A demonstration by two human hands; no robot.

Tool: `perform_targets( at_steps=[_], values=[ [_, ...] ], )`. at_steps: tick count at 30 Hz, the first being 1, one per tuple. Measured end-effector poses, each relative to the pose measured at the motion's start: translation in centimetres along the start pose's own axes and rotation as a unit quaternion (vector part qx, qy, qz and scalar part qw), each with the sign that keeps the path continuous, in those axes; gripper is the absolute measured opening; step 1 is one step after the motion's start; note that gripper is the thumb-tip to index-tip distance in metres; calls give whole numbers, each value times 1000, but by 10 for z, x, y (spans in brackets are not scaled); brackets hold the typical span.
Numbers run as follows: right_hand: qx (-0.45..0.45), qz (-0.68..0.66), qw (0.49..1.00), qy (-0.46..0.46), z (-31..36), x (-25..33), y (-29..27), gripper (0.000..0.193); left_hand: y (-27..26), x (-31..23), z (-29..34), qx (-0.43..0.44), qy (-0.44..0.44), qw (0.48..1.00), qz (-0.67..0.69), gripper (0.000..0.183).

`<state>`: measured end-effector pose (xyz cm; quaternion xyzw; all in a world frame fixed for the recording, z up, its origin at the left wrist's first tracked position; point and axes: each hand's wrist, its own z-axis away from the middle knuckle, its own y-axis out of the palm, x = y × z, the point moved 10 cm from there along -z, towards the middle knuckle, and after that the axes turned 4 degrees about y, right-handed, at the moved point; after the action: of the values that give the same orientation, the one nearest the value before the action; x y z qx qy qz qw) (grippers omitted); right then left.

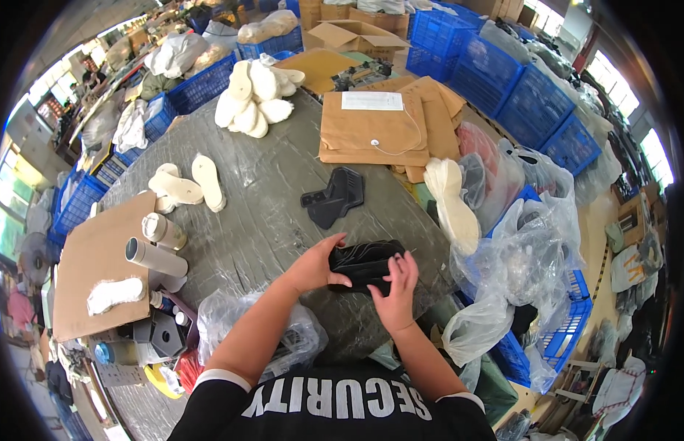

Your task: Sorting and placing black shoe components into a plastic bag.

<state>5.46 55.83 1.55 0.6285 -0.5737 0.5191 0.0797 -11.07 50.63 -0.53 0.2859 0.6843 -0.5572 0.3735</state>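
Observation:
Both hands grip a black shoe piece (362, 261) just above the grey worktable (276, 191). My left hand (315, 266) holds its left end, thumb on top. On its right side, my right hand (396, 290) has its fingers curled over the edge. Another black moulded piece (333, 195) lies flat on the table a little farther away. Cream insoles (452, 202) are stacked at the table's right edge.
Two cream insoles (191, 184) and a pile of more (254, 95) lie farther out. Tubes (155, 257) and a cardboard sheet (99, 264) sit left. Brown envelopes (375, 128) lie behind, clear plastic bags (518, 257) and blue crates (526, 95) to the right.

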Motion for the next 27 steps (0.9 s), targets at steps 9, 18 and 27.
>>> perform_targets(
  at_steps=[9, 18, 27],
  values=[
    [4, 234, 968, -94, -22, 12, -9, 54, 0, -9, -8, -30, 50, 998, 16, 108],
    [0, 138, 989, 59, -44, -34, -36, 22, -2, 9, 0, -29, -12, 999, 30, 104],
    [10, 13, 999, 28, -47, -30, -50, 10, -1, 12, 2, -35, -17, 999, 26, 102]
  ],
)
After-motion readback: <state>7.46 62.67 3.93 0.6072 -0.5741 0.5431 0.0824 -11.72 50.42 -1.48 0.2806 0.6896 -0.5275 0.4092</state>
